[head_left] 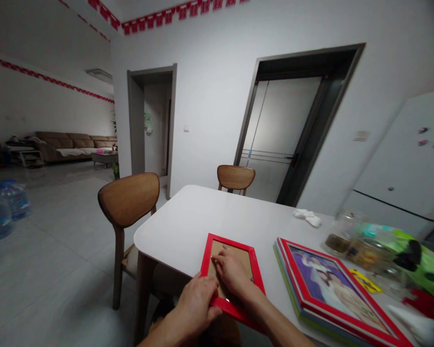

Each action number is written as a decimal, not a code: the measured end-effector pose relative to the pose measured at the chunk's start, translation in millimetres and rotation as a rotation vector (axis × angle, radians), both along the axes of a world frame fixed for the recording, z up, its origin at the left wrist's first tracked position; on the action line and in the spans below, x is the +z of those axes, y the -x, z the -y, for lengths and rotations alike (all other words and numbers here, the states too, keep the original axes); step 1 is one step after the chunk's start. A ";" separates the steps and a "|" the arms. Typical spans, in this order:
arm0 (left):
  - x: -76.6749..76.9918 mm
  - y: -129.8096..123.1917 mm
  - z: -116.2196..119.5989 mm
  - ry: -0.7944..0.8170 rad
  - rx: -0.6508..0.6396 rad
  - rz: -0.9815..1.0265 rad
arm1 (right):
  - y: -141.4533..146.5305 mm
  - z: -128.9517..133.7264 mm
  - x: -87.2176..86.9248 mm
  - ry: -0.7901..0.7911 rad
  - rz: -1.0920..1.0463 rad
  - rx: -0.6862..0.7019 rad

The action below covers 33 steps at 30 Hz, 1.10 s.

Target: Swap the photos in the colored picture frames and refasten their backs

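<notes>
Past plastic water jugs [10, 207] on the tiled floor [58, 250] and a brown sofa [72, 142], the white table [181, 221] carries a red picture frame [235, 250], face down. Its lower edge sits in the curled left grip [193, 301] — the right grip [233, 272] is pressed together on its backing — beside stacked framed photos [332, 294] and glass jars [342, 236].

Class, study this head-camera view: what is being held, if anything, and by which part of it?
A red picture frame, lying back up: the left hand holds it by its near left side. The right hand has its fingers on the frame's brown backing.
</notes>
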<state>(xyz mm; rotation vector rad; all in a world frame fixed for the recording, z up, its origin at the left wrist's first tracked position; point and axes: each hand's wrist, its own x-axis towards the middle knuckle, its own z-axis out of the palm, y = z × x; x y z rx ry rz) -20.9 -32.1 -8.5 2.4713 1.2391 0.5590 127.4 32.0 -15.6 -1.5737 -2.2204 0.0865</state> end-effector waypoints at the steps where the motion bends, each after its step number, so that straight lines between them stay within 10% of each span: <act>1: -0.5 0.3 0.1 0.001 -0.003 0.004 | 3.5 -3.6 -2.0 0.000 0.008 0.002; 14: -0.8 -1.7 -1.0 0.005 -0.002 0.012 | 2.7 -1.0 -5.5 0.029 0.017 0.039; 33: -4.8 -0.3 8.3 0.016 0.017 0.050 | -31.8 -65.6 -12.4 0.154 -0.067 -0.559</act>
